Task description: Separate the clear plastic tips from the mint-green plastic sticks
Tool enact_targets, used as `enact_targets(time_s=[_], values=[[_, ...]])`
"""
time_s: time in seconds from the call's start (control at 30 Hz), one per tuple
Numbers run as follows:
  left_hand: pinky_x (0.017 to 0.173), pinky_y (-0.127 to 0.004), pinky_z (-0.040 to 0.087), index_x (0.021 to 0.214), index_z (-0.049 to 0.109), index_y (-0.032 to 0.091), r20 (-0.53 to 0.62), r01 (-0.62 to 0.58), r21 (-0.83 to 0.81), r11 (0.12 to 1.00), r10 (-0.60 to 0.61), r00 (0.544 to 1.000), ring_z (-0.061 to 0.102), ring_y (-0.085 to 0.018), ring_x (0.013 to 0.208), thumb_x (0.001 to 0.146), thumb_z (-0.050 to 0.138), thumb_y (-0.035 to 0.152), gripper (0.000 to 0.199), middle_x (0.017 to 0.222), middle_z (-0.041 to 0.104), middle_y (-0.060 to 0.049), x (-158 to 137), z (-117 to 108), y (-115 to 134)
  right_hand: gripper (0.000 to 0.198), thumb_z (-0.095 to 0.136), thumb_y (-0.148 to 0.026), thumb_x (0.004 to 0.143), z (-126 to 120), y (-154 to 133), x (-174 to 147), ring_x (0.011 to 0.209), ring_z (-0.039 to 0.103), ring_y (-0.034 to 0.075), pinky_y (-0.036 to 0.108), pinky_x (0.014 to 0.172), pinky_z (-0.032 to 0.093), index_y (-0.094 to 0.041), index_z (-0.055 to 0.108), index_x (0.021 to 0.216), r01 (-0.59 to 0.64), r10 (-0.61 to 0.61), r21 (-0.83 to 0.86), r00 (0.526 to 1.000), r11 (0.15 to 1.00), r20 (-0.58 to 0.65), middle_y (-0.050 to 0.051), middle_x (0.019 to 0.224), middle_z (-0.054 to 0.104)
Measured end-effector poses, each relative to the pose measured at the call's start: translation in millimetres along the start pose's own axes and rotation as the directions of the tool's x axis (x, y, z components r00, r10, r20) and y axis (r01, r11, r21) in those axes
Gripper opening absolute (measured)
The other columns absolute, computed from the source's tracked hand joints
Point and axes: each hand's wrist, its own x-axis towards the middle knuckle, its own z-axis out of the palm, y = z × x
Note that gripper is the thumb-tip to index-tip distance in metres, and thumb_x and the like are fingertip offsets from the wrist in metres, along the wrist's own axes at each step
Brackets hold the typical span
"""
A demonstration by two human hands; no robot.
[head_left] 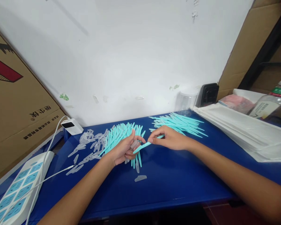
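Between the thumb and fingers of my right hand (162, 137) is a slim turquoise stick, which looks like an eyebrow razor (144, 146). Its lower left end reaches to the fingers of my left hand (125, 147). Clear plastic blade covers (135, 143) lie in the curled fingers of that hand, with the thumb raised; how many, I cannot tell. Behind and under my left hand spreads a pile of turquoise razors (121, 132). A second razor pile (180, 123) lies beyond my right hand. Loose clear covers (93, 140) are scattered to the left, and one cover (140, 178) lies nearer me.
On the left are a power strip (21, 187), a white cable (58, 173), a small white device (72, 126) and a cardboard box (21, 103). White envelopes (243, 131), a bottle (269, 100) and a clear jar (187, 103) stand right, on the blue table (173, 178).
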Motion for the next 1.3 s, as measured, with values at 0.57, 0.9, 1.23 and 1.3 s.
enact_targets(time_s=[0.57, 0.9, 1.23, 1.3], values=[[0.054, -0.028, 0.03, 0.074, 0.073, 0.021, 0.352, -0.311, 0.77, 0.557, 0.036, 0.935, 0.042, -0.015, 0.054, 0.098, 0.055, 0.054, 0.044, 0.066, 0.057, -0.004, -32, 6, 29, 0.021, 0.066, -0.032, 0.084, -44, 7, -9, 0.073, 0.061, 0.019, 0.031, 0.07, 0.047, -0.018, 0.082, 0.08, -0.149, 0.171, -0.116, 0.961, 0.982, 0.216, 0.004, 0.077, 0.074], [0.052, -0.026, 0.032, 0.103, 0.073, 0.029, 0.334, -0.281, 0.849, 0.447, -0.043, 0.942, 0.057, -0.019, 0.058, 0.092, 0.067, 0.046, 0.021, 0.068, 0.063, 0.0, -46, 18, 21, 0.027, 0.065, -0.038, 0.083, -63, 17, -10, 0.064, 0.049, 0.015, 0.028, 0.06, 0.038, -0.017, 0.081, 0.078, -0.209, 0.235, -0.154, 0.956, 0.966, 0.177, 0.003, 0.073, 0.068], [0.056, -0.029, 0.027, 0.094, 0.07, 0.027, 0.348, -0.358, 0.889, 0.286, 0.086, 0.934, 0.054, -0.022, 0.057, 0.096, 0.062, 0.043, 0.017, 0.06, 0.062, -0.001, -45, 30, 2, 0.025, 0.063, -0.036, 0.085, -62, 18, -9, 0.065, 0.051, 0.015, 0.029, 0.061, 0.039, -0.018, 0.08, 0.079, -0.207, 0.237, -0.179, 0.957, 0.962, 0.168, 0.004, 0.078, 0.07], [0.055, -0.029, 0.026, 0.097, 0.069, 0.027, 0.345, -0.37, 0.884, 0.287, 0.133, 0.929, 0.053, -0.022, 0.057, 0.098, 0.058, 0.041, 0.018, 0.06, 0.06, -0.002, -45, 32, -2, 0.025, 0.063, -0.036, 0.084, -62, 17, -9, 0.067, 0.052, 0.016, 0.029, 0.06, 0.039, -0.018, 0.08, 0.079, -0.203, 0.23, -0.173, 0.961, 0.964, 0.156, 0.006, 0.081, 0.071]])
